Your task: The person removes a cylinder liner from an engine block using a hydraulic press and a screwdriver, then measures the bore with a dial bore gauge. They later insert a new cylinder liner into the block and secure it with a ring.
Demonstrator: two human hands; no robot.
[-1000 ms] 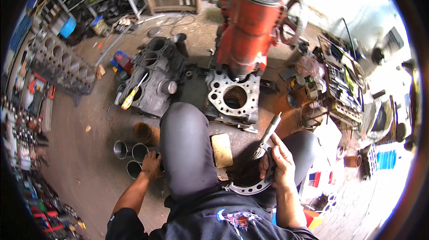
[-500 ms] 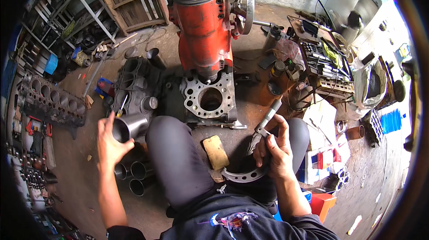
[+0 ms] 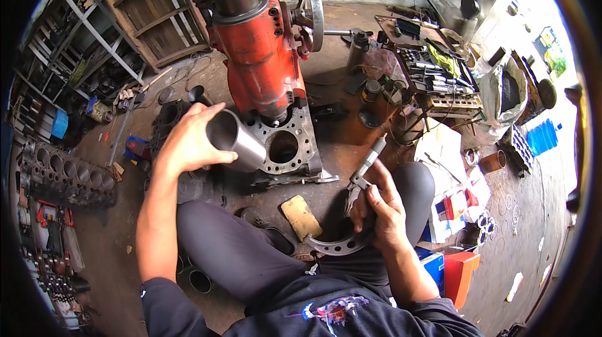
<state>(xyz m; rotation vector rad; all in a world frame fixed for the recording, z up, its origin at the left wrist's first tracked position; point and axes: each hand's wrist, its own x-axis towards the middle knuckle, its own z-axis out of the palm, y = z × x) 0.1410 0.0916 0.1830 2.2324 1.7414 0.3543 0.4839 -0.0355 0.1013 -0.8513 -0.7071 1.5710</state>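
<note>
My left hand [image 3: 188, 139] grips a shiny metal cylinder liner [image 3: 251, 150] by its upper end. The liner tilts, its open mouth facing up toward me and its lower end overlapping the left edge of the engine block [image 3: 304, 128] in view. That block has a large round bore in its flat top. Above my right thigh, my right hand [image 3: 384, 204] is closed around a large outside micrometer [image 3: 338, 247], its barrel pointing up and away and its curved, holed frame hanging below. Part of the micrometer is hidden by my fingers.
A red boring machine [image 3: 260, 54] with a handwheel [image 3: 310, 16] stands over the block. On the floor lie a yellowish pad [image 3: 301, 216], another engine block [image 3: 69, 177] at left and a liner [image 3: 200, 282] by my left leg. A tool-laden stand [image 3: 439, 76] is at right.
My left hand has carried the liner up and to the right, from beside my left knee to the block. My left knee has dropped outward. The right hand keeps its hold on the micrometer.
</note>
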